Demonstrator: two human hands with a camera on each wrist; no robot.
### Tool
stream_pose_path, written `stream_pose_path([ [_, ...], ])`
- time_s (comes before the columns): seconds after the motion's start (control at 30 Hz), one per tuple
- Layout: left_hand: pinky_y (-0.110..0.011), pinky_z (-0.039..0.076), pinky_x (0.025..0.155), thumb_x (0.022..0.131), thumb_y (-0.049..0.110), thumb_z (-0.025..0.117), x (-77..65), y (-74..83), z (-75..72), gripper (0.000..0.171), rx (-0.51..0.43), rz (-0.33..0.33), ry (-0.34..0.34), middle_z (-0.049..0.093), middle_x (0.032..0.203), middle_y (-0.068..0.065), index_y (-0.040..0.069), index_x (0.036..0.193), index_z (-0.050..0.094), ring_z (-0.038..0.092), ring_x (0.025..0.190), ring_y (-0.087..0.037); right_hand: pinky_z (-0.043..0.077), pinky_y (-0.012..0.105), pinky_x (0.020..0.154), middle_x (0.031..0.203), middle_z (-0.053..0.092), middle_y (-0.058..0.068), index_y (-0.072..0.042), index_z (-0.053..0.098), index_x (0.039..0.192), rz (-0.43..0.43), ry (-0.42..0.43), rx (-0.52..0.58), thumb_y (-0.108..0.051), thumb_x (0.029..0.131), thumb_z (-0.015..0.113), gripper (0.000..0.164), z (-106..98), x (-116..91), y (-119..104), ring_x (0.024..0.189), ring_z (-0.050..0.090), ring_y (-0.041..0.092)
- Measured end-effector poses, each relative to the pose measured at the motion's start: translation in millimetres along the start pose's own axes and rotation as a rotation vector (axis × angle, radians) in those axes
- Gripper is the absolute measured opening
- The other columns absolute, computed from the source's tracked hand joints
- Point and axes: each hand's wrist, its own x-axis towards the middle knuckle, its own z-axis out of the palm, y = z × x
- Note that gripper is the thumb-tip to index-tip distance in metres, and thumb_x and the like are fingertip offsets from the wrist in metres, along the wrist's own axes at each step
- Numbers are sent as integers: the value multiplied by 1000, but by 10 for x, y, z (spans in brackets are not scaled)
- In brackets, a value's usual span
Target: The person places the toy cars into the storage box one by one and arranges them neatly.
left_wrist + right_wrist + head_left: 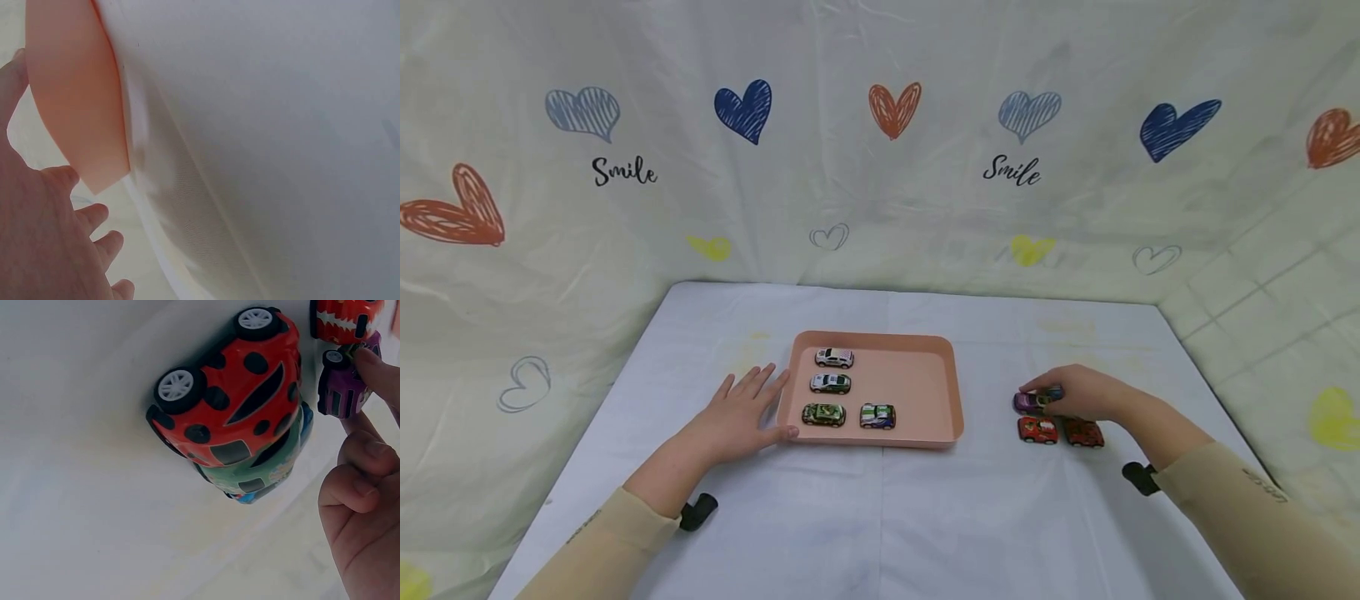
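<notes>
On the right side of the white tabletop [820, 517], a purple toy car [1025, 403], pinched between the thumb and fingers of the right hand [1086, 392]; whether lifted or resting, impossible to tell. Just in front of it, toward the person, a red car [1037, 431] with a white zigzag in the right wrist view, and to the right of that a black-spotted red car [1084, 432], partly under the hand in the head view. Right behind the spotted one, in the right wrist view, a green car [269, 467], mostly hidden.

Near the middle of the tabletop, a shallow pink tray [917, 383]. At its left rim, the left hand [733, 425], fingers spread apart and uncurled, thumb touching the near left corner. Inside the tray, along the left side from far to near, a white car [834, 357], a white-and-dark car [830, 383] and a green patterned car [823, 415]; to the right of the last, well apart from the purple one, a white, blue and green car [877, 416].

Behind the tabletop, a pale curtain [880, 192] with printed hearts.
</notes>
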Motion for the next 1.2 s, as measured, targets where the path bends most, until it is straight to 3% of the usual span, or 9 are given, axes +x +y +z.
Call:
stream_pose_path([
  [0.33, -62, 7, 118, 86, 78, 48, -33, 12, -31, 101, -15, 1, 1, 18, 164, -16, 15, 160, 20, 14, 150, -39, 48, 58, 97, 132, 61, 18, -19, 69, 129, 30, 36, 37, -16, 89, 74, 40, -109, 27, -83, 124, 53, 41],
  [0.63, -62, 7, 118, 86, 77, 50, -30, 14, -33, 101, -18, 9, 3, 19, 163, -16, 14, 160, 21, 14, 149, -40, 49, 57, 96, 130, 62, 17, -19, 68, 131, 35, 19, 89, -20, 89, 75, 42, -161, 51, -172, 122, 53, 40],
  [0.8, -60, 6, 119, 83, 84, 42, 9, -38, 32, 105, -14, 7, 4, 17, 164, -13, 18, 160, 19, 13, 150, -37, 52, 50, 90, 128, 63, 13, -22, 67, 132, 42, 10, 128, -22, 90, 74, 42, -180, 99, -233, 115, 55, 33],
  [1.03, -60, 6, 119, 82, 86, 40, 43, -89, 101, 105, -5, 12, 17, 17, 165, -12, 19, 160, 18, 13, 151, -36, 51, 50, 93, 136, 60, 13, -24, 67, 132, 3, 18, 184, -26, 90, 74, 43, -233, 144, -351, 122, 53, 34],
  [1.2, -60, 5, 119, 82, 86, 39, 47, -91, 111, 106, 0, 13, 15, 16, 165, -12, 19, 161, 17, 12, 151, -36, 51, 42, 84, 136, 61, 11, -25, 66, 133, -15, 16, 208, -29, 90, 75, 44, -284, 198, -488, 108, 58, 27],
])
